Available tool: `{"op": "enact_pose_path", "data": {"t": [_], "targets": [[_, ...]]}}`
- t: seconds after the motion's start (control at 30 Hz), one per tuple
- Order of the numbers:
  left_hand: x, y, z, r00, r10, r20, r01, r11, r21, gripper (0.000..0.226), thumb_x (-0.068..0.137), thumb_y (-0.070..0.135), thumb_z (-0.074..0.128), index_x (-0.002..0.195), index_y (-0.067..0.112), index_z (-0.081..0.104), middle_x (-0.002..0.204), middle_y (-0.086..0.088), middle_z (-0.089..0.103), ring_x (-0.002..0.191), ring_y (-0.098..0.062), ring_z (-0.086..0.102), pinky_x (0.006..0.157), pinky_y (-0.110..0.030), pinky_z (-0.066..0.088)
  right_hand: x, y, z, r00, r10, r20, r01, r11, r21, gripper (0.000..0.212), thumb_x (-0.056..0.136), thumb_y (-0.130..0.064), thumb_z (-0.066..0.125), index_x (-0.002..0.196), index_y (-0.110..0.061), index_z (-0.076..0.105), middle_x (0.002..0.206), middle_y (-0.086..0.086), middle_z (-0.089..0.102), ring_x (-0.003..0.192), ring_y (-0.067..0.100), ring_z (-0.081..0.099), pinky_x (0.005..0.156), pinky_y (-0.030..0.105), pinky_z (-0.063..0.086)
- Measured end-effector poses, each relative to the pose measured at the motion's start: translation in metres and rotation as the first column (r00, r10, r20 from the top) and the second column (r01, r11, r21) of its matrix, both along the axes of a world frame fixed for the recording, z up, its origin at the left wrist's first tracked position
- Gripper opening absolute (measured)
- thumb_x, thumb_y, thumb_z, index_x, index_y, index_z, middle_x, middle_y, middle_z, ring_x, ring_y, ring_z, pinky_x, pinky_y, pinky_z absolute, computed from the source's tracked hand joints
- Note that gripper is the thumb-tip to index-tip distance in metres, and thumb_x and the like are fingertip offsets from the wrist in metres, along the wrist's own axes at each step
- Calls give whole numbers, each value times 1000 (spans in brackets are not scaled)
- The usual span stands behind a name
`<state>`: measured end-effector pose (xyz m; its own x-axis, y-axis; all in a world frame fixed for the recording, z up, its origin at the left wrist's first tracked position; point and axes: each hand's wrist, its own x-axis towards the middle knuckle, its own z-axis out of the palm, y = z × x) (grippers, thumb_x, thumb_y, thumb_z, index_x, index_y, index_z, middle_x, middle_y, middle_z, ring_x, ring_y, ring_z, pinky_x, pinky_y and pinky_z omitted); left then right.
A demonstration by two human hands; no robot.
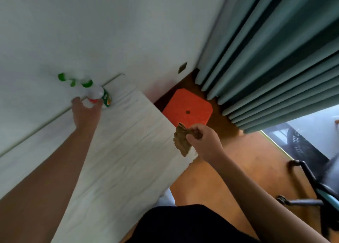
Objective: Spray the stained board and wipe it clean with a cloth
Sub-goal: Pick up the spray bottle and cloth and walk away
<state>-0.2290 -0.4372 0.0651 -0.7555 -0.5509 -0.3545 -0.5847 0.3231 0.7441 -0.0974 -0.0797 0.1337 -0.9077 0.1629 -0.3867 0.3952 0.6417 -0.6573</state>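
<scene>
A pale wood-grain board [117,151] runs from the wall toward me. At its far end, against the white wall, stands a white spray bottle [91,91] with a green nozzle and green label. My left hand [86,112] reaches to it, thumb and fingers on either side of the bottle's body. My right hand [203,141] hovers over the board's right edge and pinches a crumpled brown cloth [181,142] that hangs down from the fingers. Motion blur softens the bottle.
An orange plastic stool [187,110] stands on the wooden floor right of the board. Teal curtains [275,63] hang at the right. A wheeled chair base [302,197] is at the lower right. My dark clothing [183,226] fills the bottom centre.
</scene>
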Motion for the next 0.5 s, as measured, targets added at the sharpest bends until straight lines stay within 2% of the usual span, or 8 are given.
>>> {"op": "enact_pose_path", "data": {"t": [0.07,0.13,0.2,0.23,0.27,0.37,0.5], "targets": [[-18,-6,0,1000,4,-26,-3,1000,31,98,76,58,79,152,16,34,151,-10,51,134,-27,55,113,-43,46,-14,-8,-2,1000,12,15,-12,1000,-1,9,90,-24,66,94,-32,66,85,-13,66,75,5,61,62,19,40],[-32,-6,1,1000,-9,-29,11,999,50,90,77,56,80,149,19,41,148,-7,54,130,-26,58,111,-43,48,-24,-13,-4,1000,10,20,-10,1000,2,9,90,-24,67,94,-33,66,85,-12,68,77,7,62,63,21,44],[-41,-2,-1,998,-50,-40,51,998,23,65,75,55,79,128,28,55,131,-2,63,121,-29,63,104,-46,52,-30,-14,-6,1000,-5,26,5,1000,15,10,89,-24,67,93,-33,66,85,-12,68,77,7,63,64,22,47],[-43,0,-3,997,-65,-42,65,998,-2,51,75,53,78,116,30,56,122,-1,65,117,-31,65,100,-46,54,-31,-13,-7,999,-11,33,10,1000,19,10,89,-24,67,93,-33,66,85,-12,68,77,7,63,64,23,48],[-45,3,-3,996,-77,-46,76,997,-19,47,77,49,77,113,28,57,118,-3,66,115,-31,65,98,-45,54,-33,-13,-8,999,-18,43,17,1000,18,10,90,-24,67,93,-33,66,85,-12,68,77,7,64,65,24,49],[-48,9,-4,995,-66,-76,62,997,-46,61,79,45,79,130,18,57,127,-6,67,117,-29,64,99,-43,52,-36,-11,-14,998,-23,61,20,999,45,10,90,-25,67,93,-35,65,83,-12,66,74,6,62,63,24,47],[-46,7,-12,993,-78,-88,73,995,-61,67,76,45,83,132,20,56,130,-4,67,119,-29,63,98,-41,51,-39,-7,-21,997,-33,63,30,998,51,10,89,-26,67,94,-35,66,81,-10,67,73,11,63,64,30,52]]}}
